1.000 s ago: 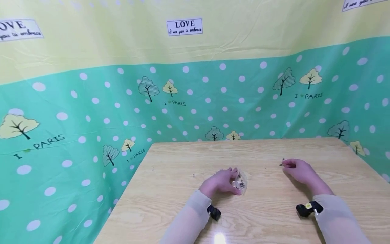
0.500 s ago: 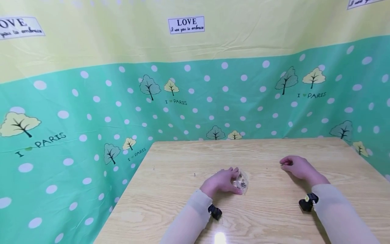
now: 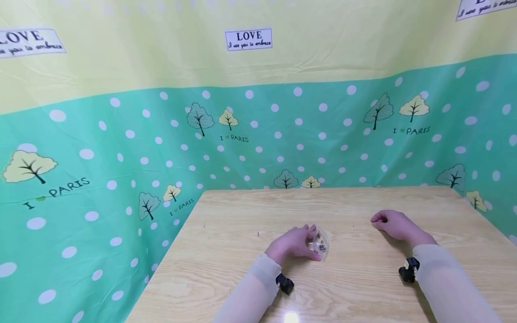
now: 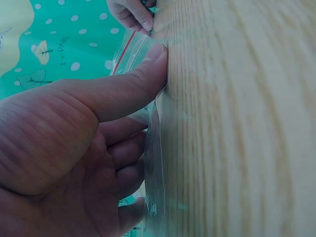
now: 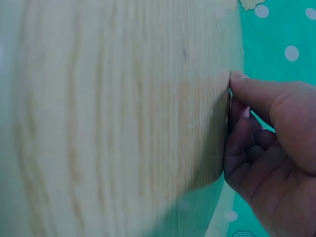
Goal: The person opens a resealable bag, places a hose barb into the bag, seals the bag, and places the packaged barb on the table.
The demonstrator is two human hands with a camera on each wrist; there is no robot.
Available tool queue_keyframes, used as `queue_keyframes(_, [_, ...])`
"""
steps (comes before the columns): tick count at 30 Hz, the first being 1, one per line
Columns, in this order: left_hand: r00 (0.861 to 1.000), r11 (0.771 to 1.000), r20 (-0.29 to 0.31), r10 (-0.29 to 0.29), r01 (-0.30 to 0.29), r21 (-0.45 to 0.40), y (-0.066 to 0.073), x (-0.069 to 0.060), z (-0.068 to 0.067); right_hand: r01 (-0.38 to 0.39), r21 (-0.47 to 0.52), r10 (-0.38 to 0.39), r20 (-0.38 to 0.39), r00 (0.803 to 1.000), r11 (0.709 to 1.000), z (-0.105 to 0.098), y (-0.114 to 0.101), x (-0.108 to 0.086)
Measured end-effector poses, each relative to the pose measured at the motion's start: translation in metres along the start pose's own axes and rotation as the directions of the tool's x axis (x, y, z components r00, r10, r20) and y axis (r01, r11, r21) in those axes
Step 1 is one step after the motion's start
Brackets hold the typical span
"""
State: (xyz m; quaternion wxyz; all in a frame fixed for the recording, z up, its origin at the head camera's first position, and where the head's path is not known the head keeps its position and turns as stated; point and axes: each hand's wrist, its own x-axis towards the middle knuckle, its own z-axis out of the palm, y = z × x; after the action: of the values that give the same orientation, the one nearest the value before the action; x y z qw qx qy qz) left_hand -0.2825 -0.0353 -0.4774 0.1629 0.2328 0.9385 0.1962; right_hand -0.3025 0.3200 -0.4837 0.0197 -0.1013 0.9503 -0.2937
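A small clear zip-lock bag (image 3: 322, 244) with several tiny dark pieces in it lies on the wooden table. My left hand (image 3: 294, 243) holds it between thumb and fingers. In the left wrist view the bag's red zip strip (image 4: 124, 52) shows beyond the thumb, and the left hand (image 4: 74, 143) lies close against the tabletop. My right hand (image 3: 396, 224) rests at the table's right, its thumb and forefinger brought together at the surface. In the right wrist view the right hand (image 5: 269, 143) has its other fingers curled. The small dark pieces at its fingertips are now hidden.
On the wooden table (image 3: 226, 269) a tiny piece (image 3: 258, 233) lies left of the left hand, and another thin speck (image 3: 203, 224) lies farther left. A small dark speck (image 3: 353, 226) is between the hands. A green and yellow curtain (image 3: 258, 134) hangs behind the table.
Two small dark pieces by the right fingertips have gone from sight as the thumb and forefinger closed over them. The left hand and the bag have stayed in place.
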Motion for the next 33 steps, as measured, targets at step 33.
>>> queue_keyframes(33, [1.000,1.000,0.002,0.019,-0.019,0.019,-0.0026,0.0023,0.0025,-0.036,0.016,0.036,-0.034,0.999,0.999,0.0075,0.0066,-0.0076])
